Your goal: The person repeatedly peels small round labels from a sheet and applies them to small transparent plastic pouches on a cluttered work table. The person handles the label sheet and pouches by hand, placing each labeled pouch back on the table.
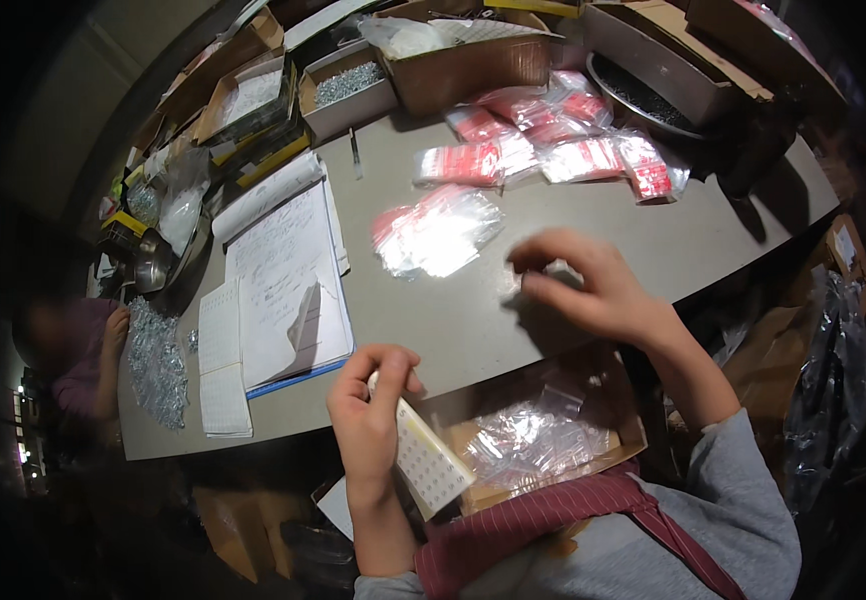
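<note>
My left hand point(371, 392) is closed on a narrow sheet of round stickers point(429, 456), pale with rows of small marks, tilted over the near table edge. My right hand point(598, 288) hovers over the grey table, slightly blurred, its fingers curved with the thumb apart from the index finger. A whitish spot shows between them, and I cannot tell what it is. Ahead and to its left lies a fanned pile of clear plastic bags point(438, 232) with red-printed parts. Under my hands, at my lap, a cardboard box point(633, 425) holds many clear small bags point(538, 440).
More red-and-clear packets point(563, 140) lie at the back. An open notebook point(288, 275) is at left, with a pen point(355, 155) beyond. Boxes of metal screws point(348, 82) and a bag of hardware point(156, 365) line the table. Another person's hand point(116, 328) rests at the left edge.
</note>
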Demonstrator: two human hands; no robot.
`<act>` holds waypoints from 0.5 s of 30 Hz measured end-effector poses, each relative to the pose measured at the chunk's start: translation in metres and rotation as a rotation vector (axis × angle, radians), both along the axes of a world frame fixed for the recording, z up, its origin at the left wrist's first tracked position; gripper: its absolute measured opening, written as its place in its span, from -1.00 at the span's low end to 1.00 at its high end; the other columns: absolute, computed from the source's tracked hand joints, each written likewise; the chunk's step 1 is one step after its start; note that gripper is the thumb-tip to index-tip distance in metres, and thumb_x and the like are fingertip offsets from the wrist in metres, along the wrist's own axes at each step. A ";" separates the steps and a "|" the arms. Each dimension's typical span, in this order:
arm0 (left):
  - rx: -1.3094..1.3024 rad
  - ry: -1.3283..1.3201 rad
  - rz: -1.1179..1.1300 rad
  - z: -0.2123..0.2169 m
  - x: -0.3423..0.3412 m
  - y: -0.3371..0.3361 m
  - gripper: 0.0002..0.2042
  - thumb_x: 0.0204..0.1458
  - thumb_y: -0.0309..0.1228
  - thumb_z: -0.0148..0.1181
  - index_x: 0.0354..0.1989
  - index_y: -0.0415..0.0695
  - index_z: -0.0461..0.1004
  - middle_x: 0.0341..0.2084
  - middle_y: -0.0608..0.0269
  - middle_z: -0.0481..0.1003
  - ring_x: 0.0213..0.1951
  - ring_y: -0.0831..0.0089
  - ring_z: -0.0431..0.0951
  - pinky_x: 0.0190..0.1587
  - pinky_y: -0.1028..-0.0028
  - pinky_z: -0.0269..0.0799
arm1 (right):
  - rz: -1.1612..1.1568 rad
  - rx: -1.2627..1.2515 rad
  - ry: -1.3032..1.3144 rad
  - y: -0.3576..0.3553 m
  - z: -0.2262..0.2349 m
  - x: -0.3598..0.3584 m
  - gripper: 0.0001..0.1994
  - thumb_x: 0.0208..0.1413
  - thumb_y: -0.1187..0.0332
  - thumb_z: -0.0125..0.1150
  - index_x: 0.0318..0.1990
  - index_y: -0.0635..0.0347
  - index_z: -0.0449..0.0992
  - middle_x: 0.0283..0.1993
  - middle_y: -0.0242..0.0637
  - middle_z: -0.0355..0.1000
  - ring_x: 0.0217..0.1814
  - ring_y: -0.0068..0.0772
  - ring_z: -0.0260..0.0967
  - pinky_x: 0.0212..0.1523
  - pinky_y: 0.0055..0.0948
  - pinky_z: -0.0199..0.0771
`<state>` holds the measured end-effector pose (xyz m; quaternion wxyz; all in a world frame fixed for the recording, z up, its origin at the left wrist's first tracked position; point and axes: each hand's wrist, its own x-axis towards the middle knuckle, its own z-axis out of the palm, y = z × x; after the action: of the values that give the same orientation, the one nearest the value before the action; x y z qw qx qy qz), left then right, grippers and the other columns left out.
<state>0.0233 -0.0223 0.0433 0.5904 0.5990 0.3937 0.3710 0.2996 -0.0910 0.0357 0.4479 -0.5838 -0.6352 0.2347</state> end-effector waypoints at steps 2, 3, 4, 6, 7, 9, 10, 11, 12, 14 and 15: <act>0.010 0.004 0.031 -0.001 0.010 0.007 -0.77 0.32 -0.37 0.11 -0.31 -0.26 0.55 -0.52 0.38 0.47 -0.43 0.67 0.41 -0.31 0.64 0.27 | -0.092 0.157 -0.295 0.021 -0.008 0.017 -0.65 0.17 0.40 0.21 0.11 0.29 0.48 0.10 -0.02 0.47 0.15 0.00 0.42 0.19 -0.17 0.41; 0.017 0.006 0.048 -0.001 0.014 0.011 -0.75 0.35 -0.34 0.09 -0.31 -0.25 0.55 -0.54 0.39 0.46 -0.45 0.68 0.39 -0.33 0.64 0.25 | -0.125 0.241 -0.356 0.032 -0.015 0.020 -0.63 0.16 0.38 0.18 0.11 0.29 0.45 0.15 0.03 0.43 0.21 0.07 0.36 0.25 -0.10 0.35; -0.039 -0.019 0.049 -0.001 0.020 0.014 -0.71 0.37 -0.28 0.06 -0.28 -0.24 0.55 -0.55 0.40 0.44 -0.46 0.69 0.36 -0.35 0.64 0.22 | -0.094 0.215 -0.437 0.039 -0.024 0.024 -0.62 0.16 0.36 0.18 0.12 0.28 0.43 0.18 0.02 0.41 0.24 0.06 0.33 0.28 -0.09 0.31; -0.020 -0.009 0.058 -0.003 0.029 0.020 -0.71 0.38 -0.26 0.05 -0.26 -0.23 0.55 -0.56 0.40 0.43 -0.47 0.70 0.34 -0.36 0.64 0.21 | -0.021 0.160 -0.593 0.052 -0.034 0.026 -0.58 0.17 0.33 0.20 0.16 0.25 0.39 0.23 -0.01 0.36 0.29 0.02 0.28 0.34 -0.07 0.23; -0.010 -0.005 0.060 -0.003 0.033 0.024 -0.71 0.38 -0.26 0.05 -0.26 -0.23 0.55 -0.57 0.41 0.42 -0.47 0.71 0.34 -0.37 0.64 0.20 | -0.002 0.138 -0.642 0.052 -0.035 0.028 -0.58 0.18 0.31 0.21 0.16 0.24 0.39 0.25 -0.01 0.35 0.31 0.02 0.26 0.35 -0.06 0.21; 0.037 0.068 0.073 -0.013 0.032 0.031 -0.72 0.37 -0.26 0.04 -0.19 -0.23 0.55 -0.52 0.39 0.45 -0.43 0.70 0.36 -0.35 0.62 0.24 | 0.050 0.093 -0.731 0.046 -0.035 0.022 -0.57 0.19 0.28 0.21 0.17 0.22 0.38 0.29 -0.01 0.32 0.34 0.00 0.23 0.38 -0.04 0.16; 0.046 0.084 0.086 -0.018 0.030 0.032 -0.73 0.37 -0.26 0.05 -0.18 -0.23 0.55 -0.51 0.38 0.46 -0.42 0.69 0.37 -0.34 0.61 0.26 | 0.071 0.056 -0.729 0.038 -0.029 0.020 -0.55 0.20 0.23 0.22 0.19 0.21 0.39 0.31 0.01 0.30 0.36 0.06 0.21 0.39 -0.02 0.16; 0.053 0.100 0.089 -0.021 0.030 0.032 -0.74 0.37 -0.27 0.05 -0.17 -0.23 0.54 -0.49 0.37 0.46 -0.41 0.69 0.38 -0.33 0.60 0.28 | 0.073 0.053 -0.746 0.028 -0.025 0.020 -0.54 0.20 0.21 0.23 0.20 0.21 0.38 0.32 0.02 0.29 0.37 0.09 0.20 0.40 -0.01 0.15; 0.058 0.110 0.091 -0.023 0.030 0.032 -0.75 0.36 -0.28 0.06 -0.15 -0.23 0.54 -0.48 0.36 0.47 -0.39 0.67 0.40 -0.31 0.59 0.30 | 0.074 0.048 -0.760 0.017 -0.023 0.020 -0.52 0.21 0.20 0.23 0.21 0.20 0.38 0.32 0.02 0.29 0.38 0.11 0.19 0.40 -0.01 0.13; 0.063 0.131 0.095 -0.027 0.029 0.029 -0.76 0.34 -0.29 0.07 -0.12 -0.23 0.54 -0.44 0.33 0.49 -0.36 0.64 0.44 -0.27 0.56 0.36 | 0.076 0.019 -0.778 -0.001 -0.018 0.019 -0.48 0.21 0.15 0.22 0.26 0.18 0.37 0.33 0.06 0.28 0.41 0.20 0.15 0.44 0.02 0.09; 0.077 0.164 0.091 -0.028 0.029 0.027 -0.76 0.33 -0.29 0.09 -0.10 -0.23 0.54 -0.43 0.32 0.50 -0.34 0.61 0.46 -0.25 0.54 0.38 | 0.079 0.012 -0.772 -0.007 -0.016 0.017 -0.48 0.21 0.15 0.22 0.26 0.17 0.37 0.33 0.07 0.27 0.41 0.20 0.14 0.45 0.03 0.08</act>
<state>0.0521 0.0048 0.0157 0.5154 0.6310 0.4530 0.3619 0.3161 -0.0985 0.0195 0.1698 -0.6017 -0.7804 0.0114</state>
